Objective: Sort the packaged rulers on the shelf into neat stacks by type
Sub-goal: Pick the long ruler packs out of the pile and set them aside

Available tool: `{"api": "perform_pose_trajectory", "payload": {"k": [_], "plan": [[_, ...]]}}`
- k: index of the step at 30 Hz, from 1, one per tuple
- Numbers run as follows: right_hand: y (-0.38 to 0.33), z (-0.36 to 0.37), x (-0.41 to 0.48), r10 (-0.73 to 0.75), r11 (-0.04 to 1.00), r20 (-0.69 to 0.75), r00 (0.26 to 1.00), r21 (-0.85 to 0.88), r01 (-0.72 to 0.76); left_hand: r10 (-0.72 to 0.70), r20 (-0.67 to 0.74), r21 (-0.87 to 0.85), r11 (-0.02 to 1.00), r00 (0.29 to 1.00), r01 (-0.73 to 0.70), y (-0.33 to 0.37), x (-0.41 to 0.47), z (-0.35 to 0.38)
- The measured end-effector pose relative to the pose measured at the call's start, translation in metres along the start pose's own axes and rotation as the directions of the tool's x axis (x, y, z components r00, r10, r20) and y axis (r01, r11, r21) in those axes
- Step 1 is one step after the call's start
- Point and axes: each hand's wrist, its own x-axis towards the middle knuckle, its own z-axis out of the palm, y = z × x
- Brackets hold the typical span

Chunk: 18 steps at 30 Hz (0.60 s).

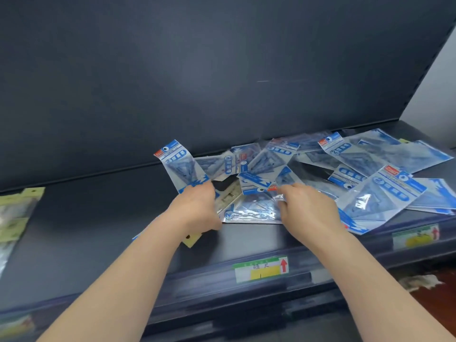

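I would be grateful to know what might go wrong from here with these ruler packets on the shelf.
1. Several blue packets lie right at the front edge of the shelf; with the right hand reaching into the pile, they may slide off.
2. The left hand holds a raised blue packet by its bottom corner only, so it could slip.
3. A yellow-headed packet lies partly under the left wrist and might get missed.
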Motion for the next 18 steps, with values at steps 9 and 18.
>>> {"api": "perform_pose_trajectory", "payload": {"k": [9,18], "plan": [[-0.065,0.005,0.012,-0.237,0.947,-0.007,0.971,0.221,0.233,-0.02,0.084,0.08,0.997,0.996,0.013,-0.074,-0.021,-0.014],[-0.125,0.006,0.034,-0.373,0.923,-0.032,0.927,0.094,0.374,0.095,-0.254,0.097,0.993,0.963,-0.072,-0.105,-0.019,-0.032]]}}
